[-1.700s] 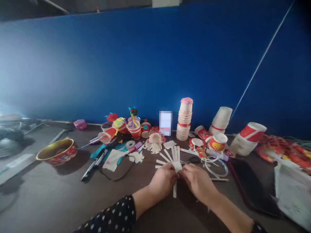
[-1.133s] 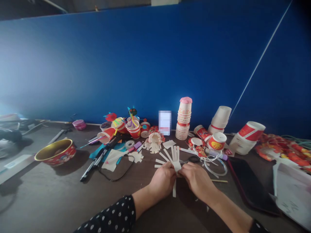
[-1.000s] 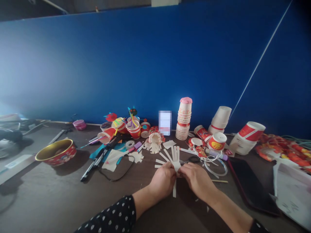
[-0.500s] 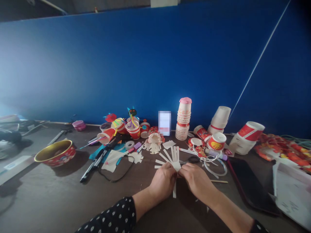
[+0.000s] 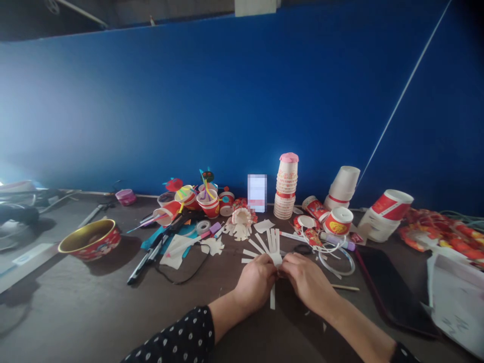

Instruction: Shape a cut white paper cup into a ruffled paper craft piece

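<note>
A white paper piece (image 5: pixel 276 258), cut into strips that fan out from a round middle, lies between my hands at the centre of the table. My left hand (image 5: pixel 257 282) pinches its left side with curled fingers. On its right side, the fingers of my right hand (image 5: pixel 300 277) are closed on the paper, close to the left fingertips. One strip points down toward me below the hands, and several others spread up and to the left. The fingertips partly hide the middle of the paper.
Behind the hands stand a tall cup stack (image 5: pixel 286 189), a bright screen (image 5: pixel 257 193) and several decorated cups (image 5: pixel 208 203). Scissors (image 5: pixel 302 249) lie just beyond my right hand. A red and gold bowl (image 5: pixel 91 241) sits left, a dark tablet (image 5: pixel 393 290) right.
The view has shifted slightly, so the objects on the table appear a little further right. Both hands keep nearly the same grip on the paper.
</note>
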Demonstrator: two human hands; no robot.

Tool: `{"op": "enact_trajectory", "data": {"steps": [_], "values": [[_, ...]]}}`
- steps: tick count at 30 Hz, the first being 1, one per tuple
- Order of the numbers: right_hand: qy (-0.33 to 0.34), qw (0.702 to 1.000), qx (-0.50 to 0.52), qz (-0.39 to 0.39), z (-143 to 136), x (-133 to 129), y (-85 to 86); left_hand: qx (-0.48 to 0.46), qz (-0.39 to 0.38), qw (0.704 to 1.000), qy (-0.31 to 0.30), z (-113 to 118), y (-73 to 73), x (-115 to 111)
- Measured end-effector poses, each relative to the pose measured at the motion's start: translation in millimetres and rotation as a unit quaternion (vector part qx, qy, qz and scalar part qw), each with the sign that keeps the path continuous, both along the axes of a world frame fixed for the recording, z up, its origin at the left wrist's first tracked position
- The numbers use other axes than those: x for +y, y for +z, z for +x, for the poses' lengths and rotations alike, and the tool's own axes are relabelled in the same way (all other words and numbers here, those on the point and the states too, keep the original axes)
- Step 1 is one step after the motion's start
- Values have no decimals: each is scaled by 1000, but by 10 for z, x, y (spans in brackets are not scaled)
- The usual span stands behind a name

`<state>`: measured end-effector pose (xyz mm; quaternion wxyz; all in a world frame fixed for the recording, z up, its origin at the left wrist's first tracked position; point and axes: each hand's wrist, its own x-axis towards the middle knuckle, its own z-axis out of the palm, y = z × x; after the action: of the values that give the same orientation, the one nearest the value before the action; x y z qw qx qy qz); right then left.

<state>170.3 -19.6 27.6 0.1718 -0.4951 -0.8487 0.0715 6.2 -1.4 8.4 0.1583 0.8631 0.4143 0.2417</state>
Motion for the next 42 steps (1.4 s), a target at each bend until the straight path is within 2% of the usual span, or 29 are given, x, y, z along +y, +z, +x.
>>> {"op": "enact_trajectory", "data": {"steps": [7,14,19,24,31,42], "values": [[-5,999,28,-24,38,-15,-4,60,23,998,12,27,-46,6],[-5,999,44,-25,96,-40,-9,44,32,998,9,20,-93,25],[-47,999,3,-17,140,-51,16,56,3,998,15,22,-54,22],[-36,999,-21,-14,136,-36,5,38,-1,999,5,10,4,-6],[-27,999,-17,2,132,-17,-43,2,12,1000,-6,-5,3,-7],[-25,997,-70,3,188,-9,44,57,11,998,9,16,7,-5]]}}
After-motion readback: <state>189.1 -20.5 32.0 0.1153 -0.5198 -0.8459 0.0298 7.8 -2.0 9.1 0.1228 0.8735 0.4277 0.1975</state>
